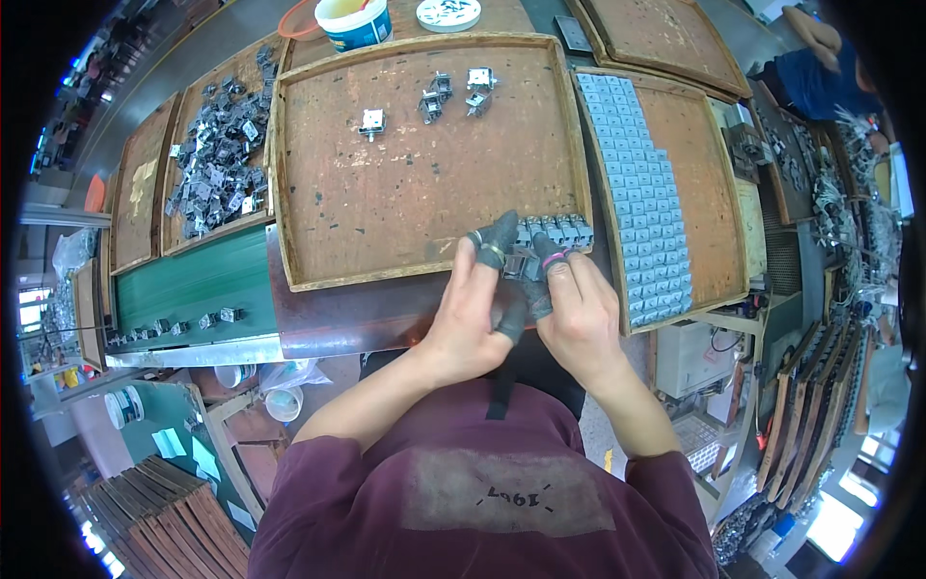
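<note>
My left hand (471, 314) and my right hand (582, 314) come together at the near right corner of a wooden tray (424, 212). Dark covers sheathe several fingers on both. Between their fingertips is a small boxy metal part (522, 266), gripped from both sides and partly hidden by the fingers. Just beyond it, a short row of similar metal parts (569, 230) lines the tray's right corner. Farther back in this tray lie a few loose parts, one standing alone (372, 123) and others grouped near the far edge (480, 79).
At the right, a second tray (709, 183) holds neat rows of grey metal parts (641, 193). A heap of loose parts (222, 145) fills a tray at the left, behind a green conveyor belt (198, 280) carrying several parts. A bucket (355, 27) stands at the back. Another person (820, 68) is at far right.
</note>
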`<act>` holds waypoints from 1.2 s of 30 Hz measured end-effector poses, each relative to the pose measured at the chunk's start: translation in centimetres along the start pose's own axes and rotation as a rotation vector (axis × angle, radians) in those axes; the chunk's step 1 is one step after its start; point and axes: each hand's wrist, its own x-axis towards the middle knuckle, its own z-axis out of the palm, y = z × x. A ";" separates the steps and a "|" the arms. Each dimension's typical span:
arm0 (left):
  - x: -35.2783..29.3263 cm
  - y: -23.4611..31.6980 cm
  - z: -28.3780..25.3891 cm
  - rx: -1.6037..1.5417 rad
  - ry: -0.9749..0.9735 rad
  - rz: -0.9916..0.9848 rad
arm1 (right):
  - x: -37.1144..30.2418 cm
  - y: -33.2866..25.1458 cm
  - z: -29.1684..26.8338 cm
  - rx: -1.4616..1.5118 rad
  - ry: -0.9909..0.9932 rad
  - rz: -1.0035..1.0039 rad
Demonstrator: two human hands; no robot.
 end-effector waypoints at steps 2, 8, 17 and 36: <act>0.3 -1.3 0.8 0.090 0.075 0.082 | -0.3 -0.4 0.1 0.058 -0.041 0.080; 1.3 -2.9 0.3 -0.001 0.081 0.230 | 1.4 2.0 -1.3 0.481 -0.478 0.346; 2.3 -4.1 0.6 0.108 -0.086 0.338 | 0.7 4.0 0.0 0.604 -0.484 0.360; 4.8 -14.0 -1.1 0.044 -0.484 -0.366 | 5.2 39.4 3.6 0.378 -0.184 1.113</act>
